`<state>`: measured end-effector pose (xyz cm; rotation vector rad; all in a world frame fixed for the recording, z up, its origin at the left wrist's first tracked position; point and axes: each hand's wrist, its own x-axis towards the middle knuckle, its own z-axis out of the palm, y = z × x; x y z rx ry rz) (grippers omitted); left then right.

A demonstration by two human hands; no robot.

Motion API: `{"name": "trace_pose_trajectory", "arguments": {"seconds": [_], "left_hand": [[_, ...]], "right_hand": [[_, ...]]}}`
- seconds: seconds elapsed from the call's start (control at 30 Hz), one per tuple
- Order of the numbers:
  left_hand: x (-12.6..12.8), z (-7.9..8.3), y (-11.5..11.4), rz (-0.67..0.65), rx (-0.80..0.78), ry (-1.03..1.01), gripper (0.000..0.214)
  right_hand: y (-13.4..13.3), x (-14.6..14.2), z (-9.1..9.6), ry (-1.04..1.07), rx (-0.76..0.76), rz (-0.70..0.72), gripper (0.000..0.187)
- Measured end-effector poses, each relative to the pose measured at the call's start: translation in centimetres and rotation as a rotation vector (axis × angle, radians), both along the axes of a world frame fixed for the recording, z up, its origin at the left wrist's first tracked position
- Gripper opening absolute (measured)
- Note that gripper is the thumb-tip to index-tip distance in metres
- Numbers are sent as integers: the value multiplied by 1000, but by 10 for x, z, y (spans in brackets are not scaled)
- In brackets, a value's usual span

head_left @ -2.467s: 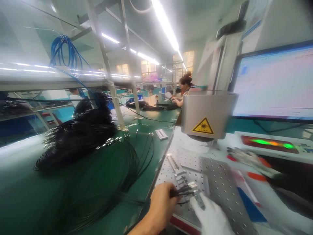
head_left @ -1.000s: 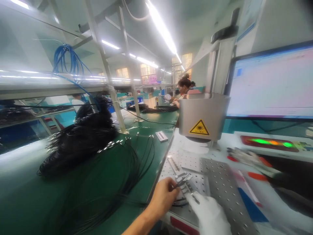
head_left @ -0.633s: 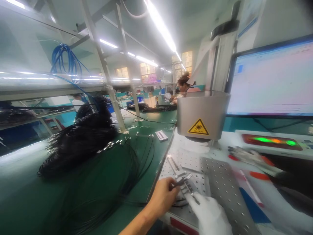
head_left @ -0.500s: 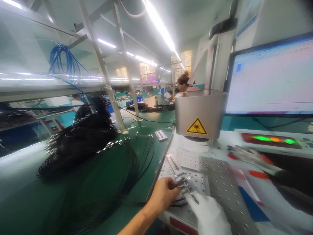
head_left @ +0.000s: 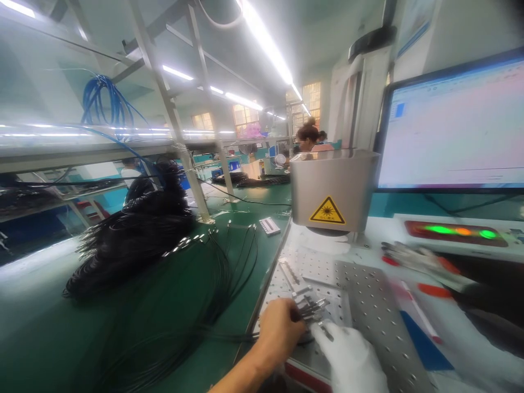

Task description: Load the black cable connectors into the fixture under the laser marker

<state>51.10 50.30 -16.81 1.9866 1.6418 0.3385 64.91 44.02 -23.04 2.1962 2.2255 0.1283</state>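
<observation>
Bare and curled, my left hand [head_left: 281,328] grips a bunch of thin black cables [head_left: 229,337] close to their ends. Several silver metal cable ends [head_left: 314,309] fan out to the right past its fingers. My right hand [head_left: 352,357], in a white glove, is closed at the near side of these ends, its thumb and finger pinching one of them; the exact contact is blurred. Both hands are over a perforated metal plate [head_left: 368,305]. Just beyond the cable ends lies a slim metal fixture bar [head_left: 289,274].
A metal laser head [head_left: 333,191] with a yellow warning sign hangs over the plate's far end. A large heap of black cables [head_left: 135,240] lies on the green table [head_left: 172,295]. On the right are a monitor [head_left: 454,125], gloves [head_left: 426,262] and a pen [head_left: 421,311].
My left hand has shifted slightly right, and the cable ends in it now spread more visibly. My right hand stays almost in place beside them.
</observation>
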Motion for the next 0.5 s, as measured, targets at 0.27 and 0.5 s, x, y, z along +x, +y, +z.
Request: {"name": "trace_pose_trajectory", "arguments": {"seconds": [0.27, 0.5], "left_hand": [[3, -2, 2, -7, -24, 44, 8], [2, -7, 14, -19, -138, -58, 6]], "right_hand": [[-14, -8, 24, 16, 64, -42, 69], [0, -8, 24, -35, 6, -33, 67]]}}
